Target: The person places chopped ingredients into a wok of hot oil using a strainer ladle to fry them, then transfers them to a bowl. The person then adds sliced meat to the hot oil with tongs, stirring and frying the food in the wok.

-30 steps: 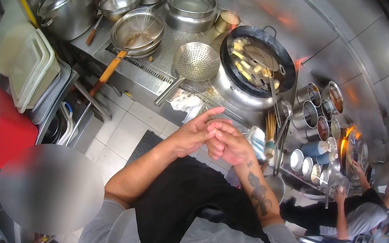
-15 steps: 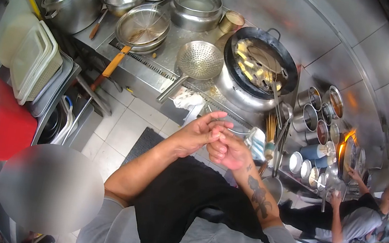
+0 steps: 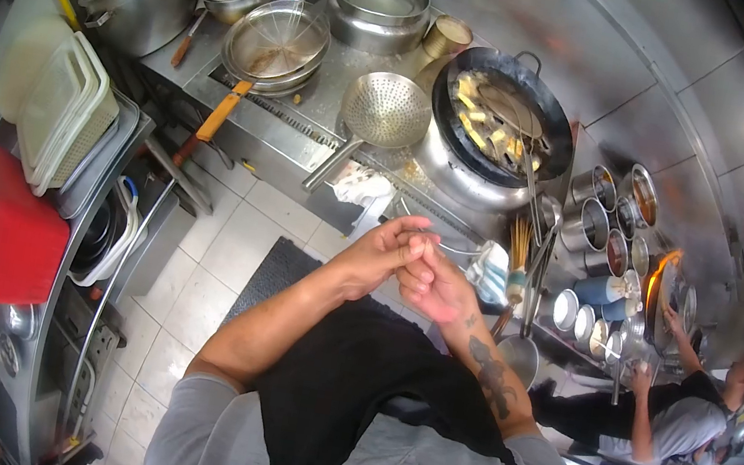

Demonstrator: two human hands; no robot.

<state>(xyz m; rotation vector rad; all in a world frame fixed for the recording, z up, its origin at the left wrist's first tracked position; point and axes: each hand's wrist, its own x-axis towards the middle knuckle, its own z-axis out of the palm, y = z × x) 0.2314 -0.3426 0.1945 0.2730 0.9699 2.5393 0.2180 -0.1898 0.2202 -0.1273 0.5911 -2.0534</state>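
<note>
While bare fingers [image 3: 403, 228] meet, striped cloth [image 3: 487, 273] nearby, round perforated metal skimmer [image 3: 386, 110]

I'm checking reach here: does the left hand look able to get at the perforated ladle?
Probably yes: nothing visibly lies across the perforated ladle, whose handle is near the left hand, though that touches the right hand.

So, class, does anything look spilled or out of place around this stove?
A small brown bit lies loose on the steel counter near the wire strainer, outside any container, and a crumpled white cloth sits bunched at the counter's front edge rather than folded.
</note>
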